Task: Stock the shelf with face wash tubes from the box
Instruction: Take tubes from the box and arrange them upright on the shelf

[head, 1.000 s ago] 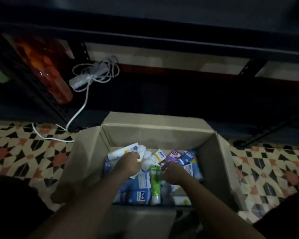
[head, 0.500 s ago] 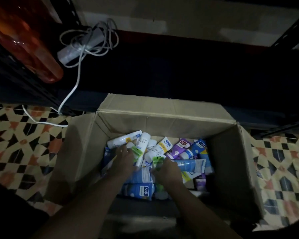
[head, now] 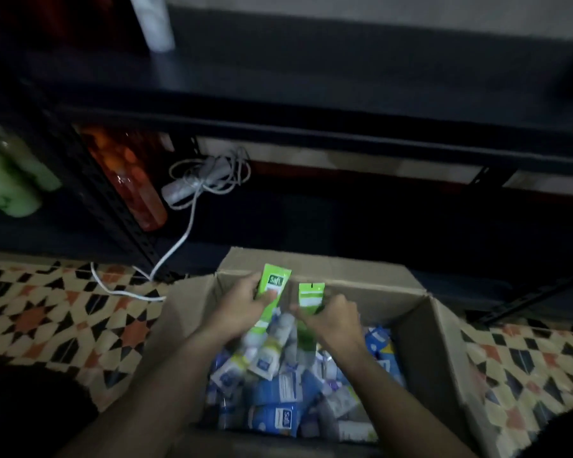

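An open cardboard box [head: 444,352] stands on the patterned floor, filled with several blue, white and purple face wash tubes [head: 275,391]. My left hand [head: 242,309] grips a green tube [head: 273,289], lifted above the pile with its flat end up. My right hand [head: 334,317] grips a second green tube [head: 310,299] right beside it, also flat end up. Both hands hover over the far half of the box. The dark metal shelf [head: 311,127] runs across the view behind the box.
An orange bottle [head: 136,186] and a green bottle [head: 10,183] lie on the low shelf at left. A white power strip with coiled cable [head: 196,186] sits beside them, its cord trailing onto the tiled floor [head: 63,309]. A white bottle [head: 153,21] stands on the upper shelf.
Both hands were down among the tubes in the box; each has now lifted a green tube above the pile. The view has tilted up toward the shelf.
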